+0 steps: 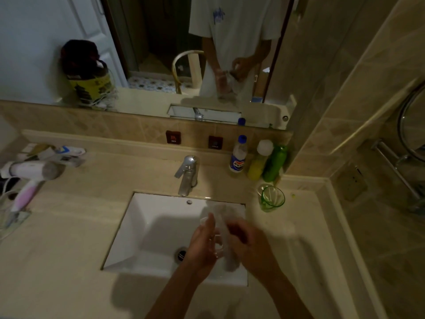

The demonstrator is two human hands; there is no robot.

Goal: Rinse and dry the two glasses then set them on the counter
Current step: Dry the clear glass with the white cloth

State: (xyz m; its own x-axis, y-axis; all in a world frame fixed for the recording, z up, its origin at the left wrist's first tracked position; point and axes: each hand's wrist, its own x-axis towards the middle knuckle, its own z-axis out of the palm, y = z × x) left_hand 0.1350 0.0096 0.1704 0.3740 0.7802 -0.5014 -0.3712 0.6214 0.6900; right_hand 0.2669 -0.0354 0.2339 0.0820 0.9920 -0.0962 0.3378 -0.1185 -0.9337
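A clear glass (217, 246) is held over the right side of the white sink (147, 229). My left hand (202, 242) grips it from the left. My right hand (250, 245) holds a white paper towel (226, 217) pressed against and into the glass. The towel hides much of the glass. A green glass (271, 198) stands upright on the beige counter (69, 249), to the right of the sink near the corner.
A chrome tap (187, 174) stands behind the sink, no water visible. Three bottles (257, 161) stand at the back right. A hair dryer (34, 172) and clutter lie on the left counter. A mirror (161, 54) covers the wall; a tiled wall closes the right.
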